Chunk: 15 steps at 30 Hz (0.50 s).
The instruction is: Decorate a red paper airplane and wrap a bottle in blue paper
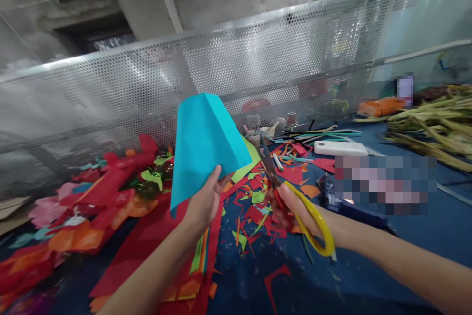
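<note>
A folded sheet of turquoise paper is pinched at its lower edge by my left hand, thumb in front. It stands up above the table with a crease down its right part. My right hand grips scissors with yellow and red handles. Their dark blades point up and away, just right of the paper and apart from it. A light green sheet shows behind the turquoise paper. Large red sheets lie below my left forearm.
Red, orange and green paper scraps litter the dark blue table. Paper flowers pile up at left. A white oblong object and dried husks lie at right. A perforated metal panel stands behind.
</note>
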Each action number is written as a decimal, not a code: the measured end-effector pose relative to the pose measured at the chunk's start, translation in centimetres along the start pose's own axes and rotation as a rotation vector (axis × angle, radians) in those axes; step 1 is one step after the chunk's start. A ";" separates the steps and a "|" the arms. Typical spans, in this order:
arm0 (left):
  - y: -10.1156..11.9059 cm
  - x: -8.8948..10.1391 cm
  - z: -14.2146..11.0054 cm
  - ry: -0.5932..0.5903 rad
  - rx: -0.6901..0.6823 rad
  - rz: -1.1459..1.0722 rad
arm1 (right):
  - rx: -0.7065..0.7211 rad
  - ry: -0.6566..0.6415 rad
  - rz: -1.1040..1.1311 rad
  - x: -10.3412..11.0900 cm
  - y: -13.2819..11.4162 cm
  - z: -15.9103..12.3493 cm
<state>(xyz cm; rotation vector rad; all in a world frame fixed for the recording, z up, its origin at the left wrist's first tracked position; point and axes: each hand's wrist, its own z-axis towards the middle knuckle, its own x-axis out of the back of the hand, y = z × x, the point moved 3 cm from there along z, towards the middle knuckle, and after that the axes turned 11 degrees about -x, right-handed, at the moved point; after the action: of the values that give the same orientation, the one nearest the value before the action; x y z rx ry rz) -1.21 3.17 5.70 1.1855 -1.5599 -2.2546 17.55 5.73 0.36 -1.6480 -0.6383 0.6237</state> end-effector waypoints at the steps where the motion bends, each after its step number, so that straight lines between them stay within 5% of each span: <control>1: 0.4 -0.1 0.1 0.024 -0.014 -0.017 | -0.046 -0.013 -0.064 -0.2 0.2 -0.5; 6: 1.4 -0.2 0.2 0.078 -0.046 -0.067 | -0.165 -0.015 -0.334 -1.1 0.3 -2.3; 15: 0.3 -0.4 -1.5 0.015 -0.017 -0.023 | 0.067 -0.001 -0.478 -1.7 -1.1 -2.4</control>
<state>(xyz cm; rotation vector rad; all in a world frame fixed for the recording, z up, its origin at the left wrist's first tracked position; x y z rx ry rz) -0.01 2.14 5.93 1.2187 -1.5263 -2.2635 17.97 3.06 1.85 -1.3642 -0.9628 0.2930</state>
